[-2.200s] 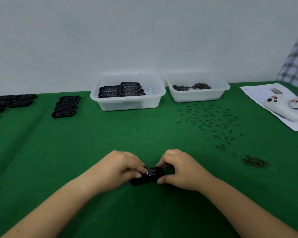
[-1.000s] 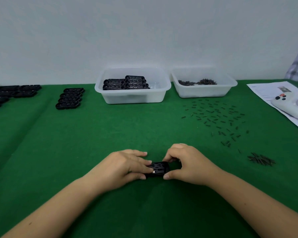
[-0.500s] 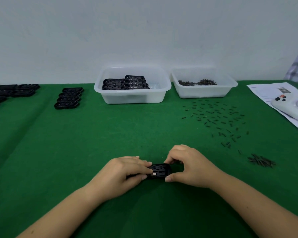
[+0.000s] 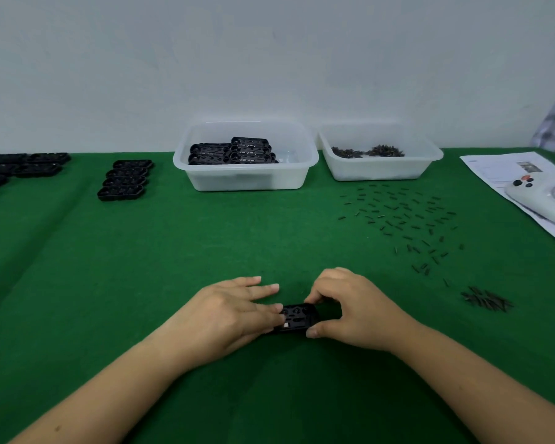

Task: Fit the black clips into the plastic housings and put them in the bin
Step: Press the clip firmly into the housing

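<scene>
You're pinching the plastic housing (image 4: 297,318) with your right hand (image 4: 356,310) on the desk (image 4: 141,267), well in front of the bin (image 4: 245,158), left hand (image 4: 234,310) flat-fingered pressing a clip in; probably binning next.

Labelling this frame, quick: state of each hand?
Left hand: open, straight fingers pressing on the black housing.
Right hand: pinching the housing's right end.

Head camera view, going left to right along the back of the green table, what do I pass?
Loose black housings → stack of four housings → bin holding housings → bin holding small dark clips → paper sheet → white controller.
</scene>
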